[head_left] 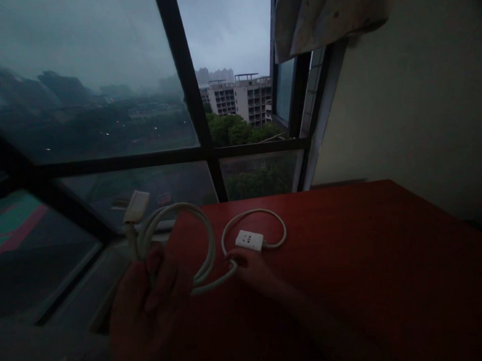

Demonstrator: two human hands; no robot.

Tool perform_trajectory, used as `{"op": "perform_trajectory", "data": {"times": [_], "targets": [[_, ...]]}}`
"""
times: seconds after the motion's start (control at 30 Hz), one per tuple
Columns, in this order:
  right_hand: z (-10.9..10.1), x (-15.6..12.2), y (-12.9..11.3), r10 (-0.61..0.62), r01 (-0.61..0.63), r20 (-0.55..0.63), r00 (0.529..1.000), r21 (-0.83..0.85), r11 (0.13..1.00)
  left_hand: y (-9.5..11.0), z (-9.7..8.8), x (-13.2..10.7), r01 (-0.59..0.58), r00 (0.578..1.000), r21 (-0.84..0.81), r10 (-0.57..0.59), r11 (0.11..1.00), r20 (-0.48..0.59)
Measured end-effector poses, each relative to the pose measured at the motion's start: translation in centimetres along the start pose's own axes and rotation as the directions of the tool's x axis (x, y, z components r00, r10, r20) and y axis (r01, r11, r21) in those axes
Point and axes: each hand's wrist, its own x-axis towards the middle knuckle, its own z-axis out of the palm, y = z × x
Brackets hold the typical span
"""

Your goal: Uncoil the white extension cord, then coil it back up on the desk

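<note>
A window (pixel 154 157) looks out on a grey sky behind the red counter (pixel 349 234). At left, the left hand (pixel 150 306) curls around a coiled white cable (pixel 212 244), its plug (pixel 137 206) sticking up above the grip. To the right, the right hand (pixel 250 268) pinches the cable, just beside the white socket (pixel 249 240), which lies on the counter with the cable looping behind it.

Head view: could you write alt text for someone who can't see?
A pale looped cable is held in a person's left grip, while the right grip pinches it beside a white socket block on a red table. Behind, a dark-framed window looks out on buildings under a grey sky.
</note>
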Motion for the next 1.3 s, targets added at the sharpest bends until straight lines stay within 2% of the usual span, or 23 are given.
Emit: {"op": "perform_trajectory", "data": {"times": [0.07,0.1,0.23,0.33,0.4,0.5,0.6,0.7,0.77,0.83,0.93,1.03,1.2,1.3], "targets": [[-0.6,-0.1,-0.1,0.032,-0.029,-0.117,0.993,0.028,0.999,0.3,0.1,0.0,-0.053,0.998,-0.039,0.052,0.998,-0.016],[-1.2,-0.4,-0.3,0.006,-0.009,-0.172,0.985,-0.016,1.0,0.6,0.2,0.1,-0.094,0.995,-0.078,0.092,0.993,-0.034],[-4.2,-2.1,-2.2,-0.245,0.159,-0.278,0.929,-0.3,0.941,1.1,-0.2,0.8,-0.258,0.965,-0.248,0.235,0.934,-0.118],[-6.3,-3.2,-4.1,-0.341,0.184,-0.386,0.857,-0.389,0.903,0.8,-0.6,1.3,-0.292,0.955,-0.311,0.257,0.904,-0.147],[-7.4,-3.6,-5.1,-0.329,0.163,-0.41,0.851,-0.389,0.907,0.3,-0.9,1.5,-0.287,0.957,-0.333,0.256,0.898,-0.133],[-8.8,-4.0,-6.0,-0.275,0.134,-0.363,0.89,-0.368,0.92,-0.2,-1.1,1.8,-0.266,0.964,-0.341,0.247,0.902,-0.099],[-10.2,-4.6,-6.5,-0.22,0.133,-0.261,0.94,-0.316,0.94,-0.3,-1.4,2.0,-0.217,0.976,-0.327,0.203,0.92,-0.077],[-11.0,-5.7,-6.7,-0.094,0.087,-0.027,0.995,-0.204,0.975,-0.3,-1.9,2.0,-0.153,0.988,-0.324,0.146,0.934,-0.046],[-11.1,-6.7,-6.4,-0.021,0.041,0.135,0.991,-0.149,0.988,-0.4,-2.3,1.9,-0.107,0.994,-0.326,0.107,0.939,-0.018],[-11.1,-7.5,-5.7,0.028,0.005,0.255,0.967,-0.126,0.992,-0.8,-2.6,1.8,-0.063,0.998,-0.316,0.068,0.947,0.006],[-10.7,-8.2,-4.1,0.057,-0.015,0.358,0.932,-0.119,0.993,-1.4,-2.4,1.6,-0.003,1.0,-0.299,0.01,0.954,0.023],[-10.2,-8.0,-2.8,0.07,-0.03,0.343,0.937,-0.121,0.992,-1.9,-1.8,1.4,0.039,0.999,-0.306,-0.031,0.951,0.031],[-8.9,-6.8,-2.4,0.086,-0.046,0.154,0.984,-0.244,0.969,-2.5,-1.4,1.2,0.065,0.998,-0.316,-0.063,0.946,0.017],[-7.7,-7.0,-2.3,0.013,0.049,0.187,0.982,-0.322,0.946,-2.7,-1.8,1.3,0.014,1.0,-0.366,-0.013,0.93,0.004]]}}
